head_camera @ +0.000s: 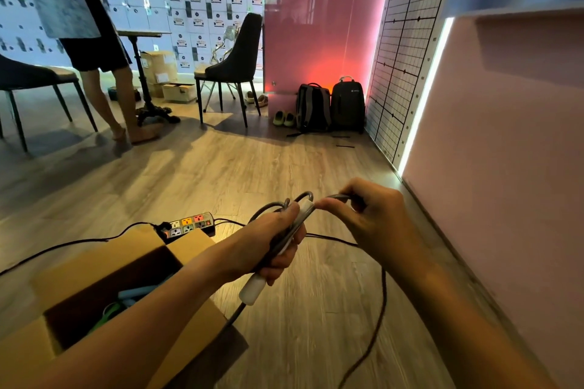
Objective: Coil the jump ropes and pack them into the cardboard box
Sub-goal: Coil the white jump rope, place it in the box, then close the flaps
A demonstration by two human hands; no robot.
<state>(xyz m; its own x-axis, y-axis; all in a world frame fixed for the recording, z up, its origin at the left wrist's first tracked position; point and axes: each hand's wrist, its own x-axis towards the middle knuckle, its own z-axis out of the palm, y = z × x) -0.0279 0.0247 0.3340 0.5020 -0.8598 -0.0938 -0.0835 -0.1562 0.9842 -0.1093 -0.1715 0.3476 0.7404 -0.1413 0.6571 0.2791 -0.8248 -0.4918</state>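
My left hand (278, 243) is closed around a jump rope's white handles (252, 290) together with a few grey loops of its cord. My right hand (373, 224) pinches the grey cord (338, 197) just right of the handle tops. The rest of that cord (380, 309) hangs in a long loop down to the wooden floor. An open cardboard box (79, 265) stands at the lower left, partly behind my left forearm. Inside it lie a blue-handled rope (139, 292) and a green rope (106, 314).
A power strip (189, 224) with a black cable lies on the floor just behind the box. A person (94, 41) stands at a small table at the far left, with dark chairs (234, 69) nearby. Two backpacks (331, 104) lean by the pink wall on the right.
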